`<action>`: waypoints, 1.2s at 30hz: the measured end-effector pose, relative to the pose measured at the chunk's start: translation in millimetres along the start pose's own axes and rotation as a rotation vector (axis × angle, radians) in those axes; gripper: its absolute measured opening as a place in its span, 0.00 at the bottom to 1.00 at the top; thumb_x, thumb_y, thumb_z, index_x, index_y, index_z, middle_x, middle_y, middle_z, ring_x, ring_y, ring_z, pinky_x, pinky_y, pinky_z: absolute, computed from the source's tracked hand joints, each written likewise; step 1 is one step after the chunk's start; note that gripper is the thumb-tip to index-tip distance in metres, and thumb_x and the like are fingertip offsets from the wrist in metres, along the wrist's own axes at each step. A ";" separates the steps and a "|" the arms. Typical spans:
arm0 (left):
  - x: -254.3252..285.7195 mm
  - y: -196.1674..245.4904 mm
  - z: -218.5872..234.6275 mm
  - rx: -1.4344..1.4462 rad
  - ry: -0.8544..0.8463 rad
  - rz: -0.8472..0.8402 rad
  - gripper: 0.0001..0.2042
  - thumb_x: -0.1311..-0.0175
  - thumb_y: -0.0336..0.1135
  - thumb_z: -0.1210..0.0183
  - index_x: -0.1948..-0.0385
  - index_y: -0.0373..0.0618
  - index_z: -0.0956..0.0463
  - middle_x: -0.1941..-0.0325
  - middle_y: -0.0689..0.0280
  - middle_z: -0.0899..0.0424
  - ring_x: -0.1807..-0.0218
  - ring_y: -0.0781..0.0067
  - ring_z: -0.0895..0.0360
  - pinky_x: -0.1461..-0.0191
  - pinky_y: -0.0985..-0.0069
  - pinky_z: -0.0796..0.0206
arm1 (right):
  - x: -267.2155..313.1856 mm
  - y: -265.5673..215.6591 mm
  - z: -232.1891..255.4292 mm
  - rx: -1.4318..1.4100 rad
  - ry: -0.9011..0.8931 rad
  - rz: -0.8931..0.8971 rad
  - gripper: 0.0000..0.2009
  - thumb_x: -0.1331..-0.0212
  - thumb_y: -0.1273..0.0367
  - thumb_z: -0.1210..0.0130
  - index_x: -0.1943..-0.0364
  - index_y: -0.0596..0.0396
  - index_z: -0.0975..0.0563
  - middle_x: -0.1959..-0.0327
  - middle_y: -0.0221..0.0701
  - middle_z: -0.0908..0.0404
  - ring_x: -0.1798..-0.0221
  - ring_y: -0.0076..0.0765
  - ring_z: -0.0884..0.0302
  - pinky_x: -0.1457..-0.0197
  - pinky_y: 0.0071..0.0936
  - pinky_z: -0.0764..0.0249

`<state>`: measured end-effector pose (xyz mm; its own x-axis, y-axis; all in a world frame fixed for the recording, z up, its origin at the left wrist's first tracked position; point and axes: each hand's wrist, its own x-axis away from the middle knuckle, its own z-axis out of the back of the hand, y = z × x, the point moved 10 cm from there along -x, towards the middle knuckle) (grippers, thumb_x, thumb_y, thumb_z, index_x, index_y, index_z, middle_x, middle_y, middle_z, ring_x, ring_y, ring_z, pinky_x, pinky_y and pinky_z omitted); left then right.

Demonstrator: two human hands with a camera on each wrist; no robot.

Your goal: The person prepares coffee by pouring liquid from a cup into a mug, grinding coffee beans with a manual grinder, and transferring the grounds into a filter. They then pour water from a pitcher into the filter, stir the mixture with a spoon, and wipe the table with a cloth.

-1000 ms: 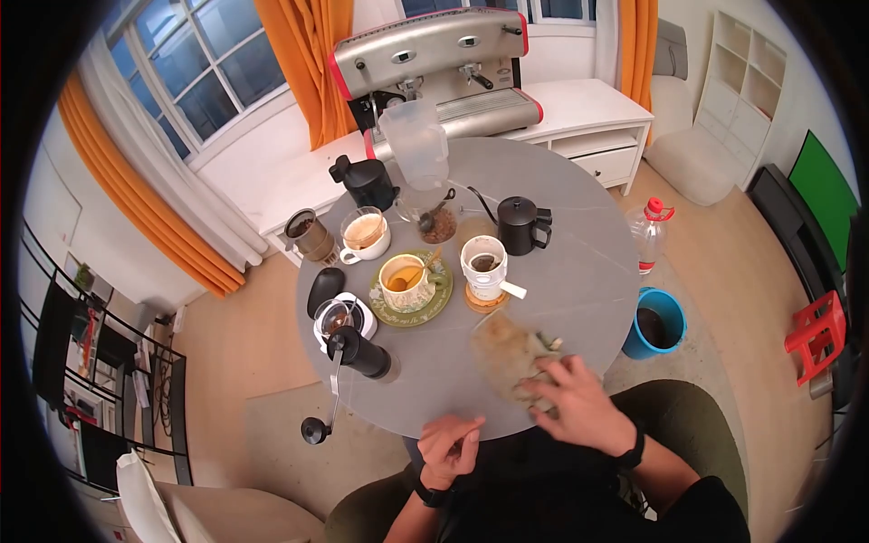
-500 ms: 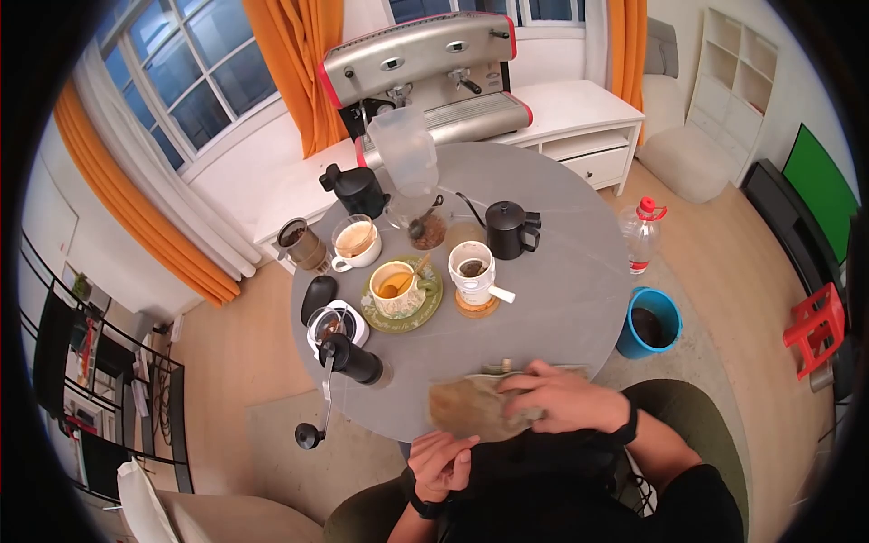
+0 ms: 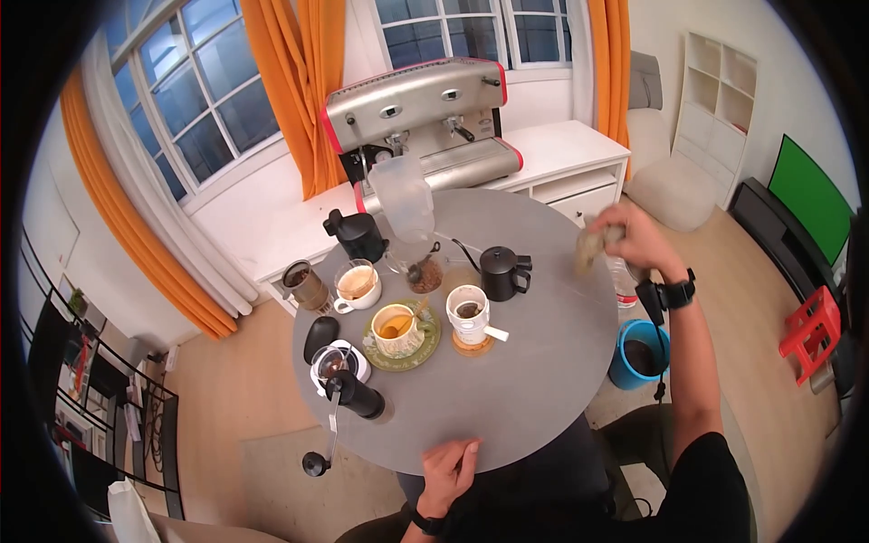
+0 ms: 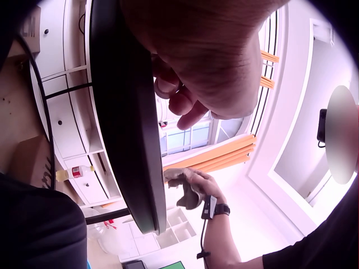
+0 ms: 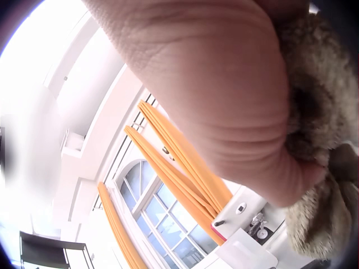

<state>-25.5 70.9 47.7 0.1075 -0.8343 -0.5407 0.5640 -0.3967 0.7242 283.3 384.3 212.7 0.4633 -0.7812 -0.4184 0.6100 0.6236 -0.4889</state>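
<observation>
A bunched grey-brown cloth (image 3: pixel 590 248) is gripped by my right hand (image 3: pixel 635 237), raised over the far right edge of the round grey table (image 3: pixel 507 398). In the right wrist view the thumb presses into the fuzzy cloth (image 5: pixel 321 218), and the fingers behind it are mostly hidden. My left hand (image 3: pixel 447 469) rests at the table's near edge, fingers loosely bent and holding nothing. Nearest to it on the tabletop is a black hand grinder (image 3: pixel 362 398) with a crank.
A patterned cup (image 3: pixel 398 344) of amber liquid sits on a green saucer (image 3: pixel 391 364). Right of it are a white dripper cup (image 3: pixel 468 317) and a black gooseneck kettle (image 3: pixel 502 271). A blue bucket (image 3: pixel 625 376) and large plastic bottle (image 3: pixel 625 285) stand on the floor at right.
My right hand first dragged the cloth to the near edge beside the left hand, then carried it up and away to the far right. The left hand has stayed at the near edge.
</observation>
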 end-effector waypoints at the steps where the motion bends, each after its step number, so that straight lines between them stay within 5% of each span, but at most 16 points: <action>1: 1.0 -0.6 0.0 -0.007 0.000 0.002 0.07 0.29 0.26 0.39 0.66 0.39 0.11 0.82 0.63 0.22 0.84 0.72 0.33 0.75 0.73 0.38 | -15.1 1.8 5.7 0.016 0.077 0.003 0.20 0.56 0.75 0.34 0.54 0.52 0.13 0.49 0.37 0.14 0.45 0.48 0.18 0.40 0.38 0.21; 4: -0.3 1.3 2.5 -0.008 0.036 -0.010 0.05 0.30 0.25 0.37 0.66 0.40 0.11 0.82 0.64 0.22 0.85 0.71 0.32 0.76 0.73 0.39 | -49.2 18.2 -5.8 0.112 0.225 0.053 0.22 0.54 0.73 0.34 0.49 0.51 0.14 0.43 0.37 0.17 0.36 0.52 0.25 0.35 0.44 0.25; 5: -0.3 2.4 3.8 -0.004 0.052 -0.017 0.05 0.30 0.25 0.36 0.66 0.40 0.12 0.83 0.64 0.23 0.85 0.70 0.32 0.77 0.73 0.39 | -58.7 44.7 -26.3 0.119 0.167 0.062 0.28 0.52 0.69 0.30 0.41 0.47 0.17 0.33 0.42 0.22 0.27 0.59 0.33 0.28 0.50 0.30; 9: 1.9 -2.8 6.9 0.017 0.061 0.016 0.04 0.30 0.25 0.36 0.66 0.40 0.12 0.82 0.64 0.23 0.85 0.71 0.32 0.77 0.74 0.39 | -43.4 92.7 -92.3 0.235 -0.051 -0.157 0.36 0.51 0.61 0.24 0.32 0.42 0.20 0.21 0.52 0.37 0.22 0.70 0.41 0.20 0.53 0.36; 11: 3.1 -5.6 10.3 0.074 0.080 0.065 0.04 0.31 0.25 0.35 0.67 0.40 0.12 0.83 0.67 0.23 0.84 0.74 0.32 0.76 0.76 0.40 | -18.7 84.0 -106.6 0.215 0.030 -0.129 0.29 0.47 0.64 0.26 0.37 0.49 0.18 0.27 0.51 0.30 0.26 0.68 0.35 0.23 0.52 0.33; 14: 39.1 -40.1 42.6 0.147 0.441 0.213 0.04 0.34 0.24 0.33 0.69 0.42 0.12 0.82 0.72 0.22 0.83 0.80 0.34 0.77 0.77 0.41 | 27.5 42.4 -109.0 0.134 0.169 -0.078 0.19 0.42 0.68 0.31 0.46 0.55 0.16 0.42 0.48 0.21 0.36 0.61 0.26 0.32 0.49 0.27; 15: 63.8 -60.1 49.6 0.206 0.488 0.178 0.11 0.32 0.18 0.37 0.51 0.41 0.18 0.53 0.64 0.16 0.59 0.81 0.26 0.57 0.80 0.34 | 39.8 25.7 -106.2 0.113 0.222 -0.064 0.16 0.41 0.70 0.32 0.48 0.56 0.15 0.47 0.47 0.18 0.40 0.58 0.23 0.36 0.47 0.25; 18: 83.2 -76.5 89.5 0.202 0.953 0.316 0.31 0.38 0.26 0.28 0.33 0.41 0.30 0.36 0.56 0.23 0.44 0.71 0.25 0.43 0.70 0.34 | 61.5 -44.0 -108.9 -0.109 0.126 -0.104 0.11 0.39 0.72 0.35 0.53 0.59 0.15 0.59 0.42 0.16 0.53 0.53 0.18 0.47 0.43 0.21; 21: 38.7 -52.2 105.6 0.032 0.817 0.387 0.45 0.42 0.30 0.23 0.25 0.39 0.44 0.24 0.53 0.36 0.25 0.61 0.37 0.25 0.61 0.46 | 68.6 -162.9 -102.3 -0.116 0.101 0.318 0.08 0.38 0.73 0.37 0.56 0.59 0.15 0.64 0.38 0.16 0.61 0.49 0.17 0.57 0.40 0.19; 24: 6.0 -58.6 106.6 -0.106 0.652 0.323 0.46 0.43 0.34 0.22 0.24 0.42 0.44 0.24 0.57 0.35 0.23 0.59 0.36 0.22 0.60 0.45 | 70.6 -254.7 -107.2 -0.185 0.107 0.612 0.09 0.38 0.74 0.36 0.54 0.54 0.14 0.67 0.33 0.18 0.65 0.43 0.18 0.64 0.36 0.21; 27: -17.8 -77.0 102.4 -0.073 0.593 0.295 0.45 0.43 0.35 0.22 0.25 0.40 0.42 0.26 0.55 0.33 0.26 0.59 0.33 0.23 0.61 0.43 | 58.7 -302.5 -131.3 -0.299 0.045 0.705 0.09 0.39 0.74 0.37 0.55 0.55 0.15 0.65 0.33 0.19 0.64 0.42 0.17 0.64 0.36 0.21; 31: -33.6 -88.8 104.6 0.068 0.619 0.380 0.33 0.41 0.39 0.23 0.41 0.31 0.32 0.44 0.49 0.19 0.43 0.56 0.20 0.36 0.62 0.30 | 37.3 -334.5 -156.5 -0.286 0.027 0.748 0.09 0.40 0.75 0.40 0.56 0.58 0.17 0.64 0.33 0.20 0.60 0.42 0.16 0.62 0.37 0.20; 36: -31.3 -88.4 103.4 0.038 0.465 0.446 0.26 0.36 0.35 0.29 0.42 0.33 0.29 0.44 0.49 0.18 0.43 0.57 0.20 0.38 0.63 0.30 | 46.2 -371.0 -188.1 -0.303 -0.013 0.861 0.12 0.49 0.74 0.38 0.59 0.58 0.21 0.58 0.32 0.23 0.52 0.40 0.19 0.60 0.34 0.19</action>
<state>-163.4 92.5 44.8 0.6733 -0.6724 -0.3075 0.3551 -0.0707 0.9322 -42.5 122.2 230.8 0.6882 -0.0417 -0.7243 -0.1440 0.9706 -0.1926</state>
